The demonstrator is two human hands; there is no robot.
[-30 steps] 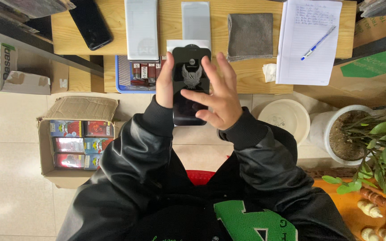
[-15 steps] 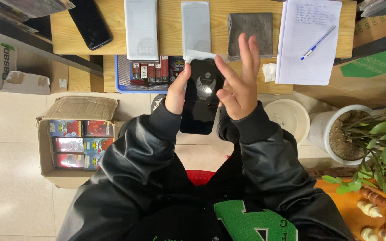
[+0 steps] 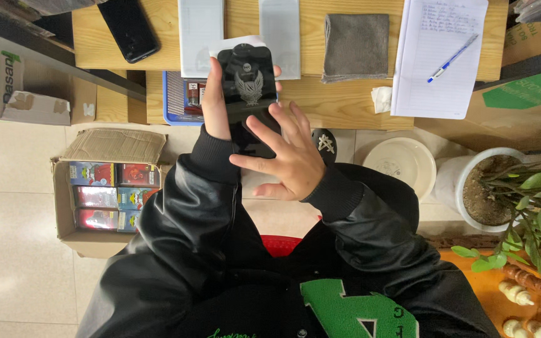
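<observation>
- Cardboard box (image 3: pixel 104 191): stands on the pale tiled floor at far left, flaps open, colourful packets stacked inside where they can be reached from the seat.
- Black phone (image 3: pixel 128 28): lies face-down at the left end of the surface (image 3: pixel 345 103), well apart from the hands, set aside.
- Blue tray (image 3: pixel 173 97): sits at the surface edge, partly hidden behind the left wrist; small packets show inside.
- Two pale rectangular sheets (image 3: pixel 200 34): laid flat side by side on the wood, just above the held item, within arm's reach.
- Left hand (image 3: pixel 215 103): clasped round the left edge of the black glossy panel (image 3: pixel 248 87), thumb along the side, holding it upright towards the camera, apparently so that its face can be inspected.
- Black glossy panel: raised over the near edge of the surface, a white card behind its top edge.
- Right hand (image 3: pixel 286 153): released, fingers spread, fingertips touching the panel's lower part, seemingly steadying or smoothing it.
- Grey cloth (image 3: pixel 355 47): folded flat, right of the sheets.
- Lined paper (image 3: pixel 439 56) with blue pen (image 3: pixel 451 57) resting on it.
- White lid-like dish (image 3: pixel 399 164) and potted plant (image 3: pixel 502 194): on the floor, right.
</observation>
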